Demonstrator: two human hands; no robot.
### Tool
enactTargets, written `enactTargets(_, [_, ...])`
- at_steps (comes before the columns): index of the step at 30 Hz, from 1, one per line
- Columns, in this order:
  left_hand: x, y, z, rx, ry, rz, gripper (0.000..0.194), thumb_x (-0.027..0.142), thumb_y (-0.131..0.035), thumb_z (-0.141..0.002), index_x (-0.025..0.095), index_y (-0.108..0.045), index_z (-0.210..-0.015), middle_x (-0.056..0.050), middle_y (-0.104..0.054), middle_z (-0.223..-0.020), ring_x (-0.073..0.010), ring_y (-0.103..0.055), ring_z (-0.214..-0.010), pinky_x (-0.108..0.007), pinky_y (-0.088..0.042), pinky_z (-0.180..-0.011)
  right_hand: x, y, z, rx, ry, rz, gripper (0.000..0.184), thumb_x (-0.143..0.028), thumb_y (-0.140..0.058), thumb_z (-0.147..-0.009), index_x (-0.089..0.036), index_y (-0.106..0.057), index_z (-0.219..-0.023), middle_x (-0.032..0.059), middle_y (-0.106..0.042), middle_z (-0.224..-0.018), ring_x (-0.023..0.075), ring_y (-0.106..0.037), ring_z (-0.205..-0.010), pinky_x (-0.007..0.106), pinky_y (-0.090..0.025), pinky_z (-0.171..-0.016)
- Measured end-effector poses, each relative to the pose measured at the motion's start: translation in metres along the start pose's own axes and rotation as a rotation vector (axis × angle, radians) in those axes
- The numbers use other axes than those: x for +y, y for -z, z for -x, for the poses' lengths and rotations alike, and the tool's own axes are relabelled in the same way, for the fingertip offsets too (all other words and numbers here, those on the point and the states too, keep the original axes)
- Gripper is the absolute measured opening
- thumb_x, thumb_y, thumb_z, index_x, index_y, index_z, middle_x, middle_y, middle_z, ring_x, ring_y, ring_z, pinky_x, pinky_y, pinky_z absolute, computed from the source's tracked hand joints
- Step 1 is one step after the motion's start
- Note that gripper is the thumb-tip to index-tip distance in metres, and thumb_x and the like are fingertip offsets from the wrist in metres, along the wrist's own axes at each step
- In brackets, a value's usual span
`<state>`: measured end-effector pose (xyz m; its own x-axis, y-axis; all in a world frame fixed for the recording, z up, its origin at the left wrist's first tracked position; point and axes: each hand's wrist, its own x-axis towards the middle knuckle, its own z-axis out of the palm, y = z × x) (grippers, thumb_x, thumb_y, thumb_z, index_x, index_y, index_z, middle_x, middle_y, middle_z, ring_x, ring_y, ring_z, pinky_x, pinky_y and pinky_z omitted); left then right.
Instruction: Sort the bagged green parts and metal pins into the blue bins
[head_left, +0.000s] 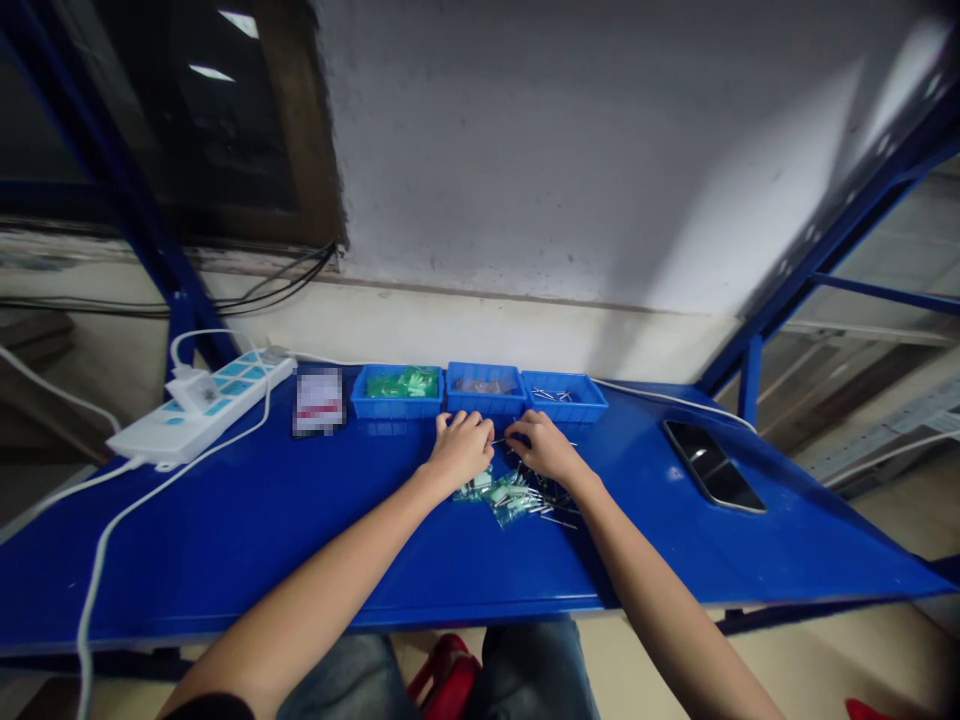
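My left hand (463, 447) and my right hand (541, 445) rest close together on the blue table (247, 520), just in front of the middle blue bin (484, 390). Both hands have their fingers curled in a pinch, and a thin metal pin shows between them. What else the fingers grip is too small to name. Under and beside my hands lies a loose pile of small green parts and metal pins (512, 495).
Three blue bins stand in a row at the back: the left bin (396, 392) holds green parts, the right bin (564, 396) holds pins. A white power strip (202, 405) with cables lies far left, a small card (319, 401) beside it, a phone (712, 466) right.
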<state>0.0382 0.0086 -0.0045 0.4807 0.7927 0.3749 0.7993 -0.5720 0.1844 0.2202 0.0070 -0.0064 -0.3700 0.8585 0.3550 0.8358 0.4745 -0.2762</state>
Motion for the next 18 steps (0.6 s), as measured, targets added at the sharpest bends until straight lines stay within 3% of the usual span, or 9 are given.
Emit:
enactTargets(5, [-0.001,-0.001,0.0,0.043,-0.016,0.049,0.007,0.026,-0.051,-0.084,0.024,-0.057,-0.086,-0.002,-0.061,-0.09,-0.0211,-0.051,-0.092,-0.046,-0.025,-0.092,-0.006,-0.005,-0.002,0.041,0.051,-0.009,0.014,-0.014,-0.047,-0.086,-0.017,-0.059,-0.078,0.0052,-0.053,-0.08,0.0184,-0.046,-0.079,0.031,-0.038,-0.076])
enactTargets(10, [-0.001,-0.001,-0.003,0.106,-0.019,0.125,0.019,0.031,-0.042,-0.091,0.022,-0.057,-0.082,0.0,-0.065,-0.085,-0.0184,-0.053,-0.089,-0.041,-0.027,-0.089,-0.01,-0.003,-0.005,0.134,0.043,-0.114,0.021,-0.02,-0.039,-0.091,-0.019,-0.052,-0.074,0.0045,-0.052,-0.076,0.0182,-0.047,-0.076,0.031,-0.038,-0.074])
enactTargets(15, [-0.005,-0.003,-0.006,0.088,-0.042,0.198,0.019,0.025,-0.04,-0.092,0.021,-0.057,-0.083,0.001,-0.067,-0.085,-0.0178,-0.054,-0.083,-0.034,-0.034,-0.077,-0.013,0.008,-0.002,0.124,0.053,-0.266,0.007,-0.023,-0.047,-0.088,-0.02,-0.054,-0.088,0.0016,-0.053,-0.078,0.0155,-0.05,-0.073,0.026,-0.039,-0.067])
enactTargets(18, [-0.006,-0.002,-0.006,0.122,-0.067,0.256,0.019,0.025,-0.041,-0.092,0.021,-0.057,-0.083,0.0,-0.066,-0.084,-0.0182,-0.054,-0.083,-0.032,-0.036,-0.076,-0.015,0.015,-0.001,0.123,0.036,-0.267,0.011,-0.024,-0.048,-0.087,-0.02,-0.056,-0.081,0.0007,-0.051,-0.074,0.0145,-0.049,-0.071,0.026,-0.038,-0.065])
